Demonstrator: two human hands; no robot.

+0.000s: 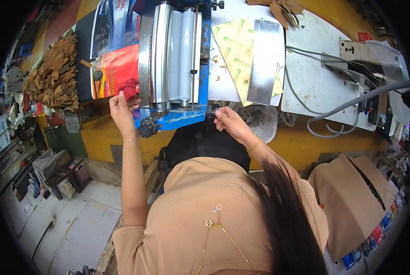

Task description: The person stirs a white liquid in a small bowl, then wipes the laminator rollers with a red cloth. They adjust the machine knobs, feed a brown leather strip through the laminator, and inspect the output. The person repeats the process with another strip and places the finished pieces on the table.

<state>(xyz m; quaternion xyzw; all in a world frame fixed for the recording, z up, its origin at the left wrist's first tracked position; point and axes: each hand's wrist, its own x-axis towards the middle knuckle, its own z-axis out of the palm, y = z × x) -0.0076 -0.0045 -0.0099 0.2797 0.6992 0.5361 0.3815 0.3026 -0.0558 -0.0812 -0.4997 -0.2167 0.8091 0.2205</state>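
Observation:
A blue roller machine [182,120] with shiny metal and pale rollers [162,55] stands in front of me. At its right front corner, my right hand [232,124] has its fingers closed on a small dark knob [212,111]. My left hand [122,109] is at the machine's left front corner, its fingers curled against a crumpled red cloth [130,88]. The cloth lies over the edge of a red and blue printed sheet [118,64]. A larger black knob [148,127] sticks out at the machine's front left, below my left hand, untouched.
Brown cut pieces [54,73] are piled at the left. Right of the machine lie a yellow patterned sheet [235,50] and a metal plate [263,62]. A grey hose [351,101] and cables cross the white table [306,82]. Brown sheet material [347,201] hangs at the lower right.

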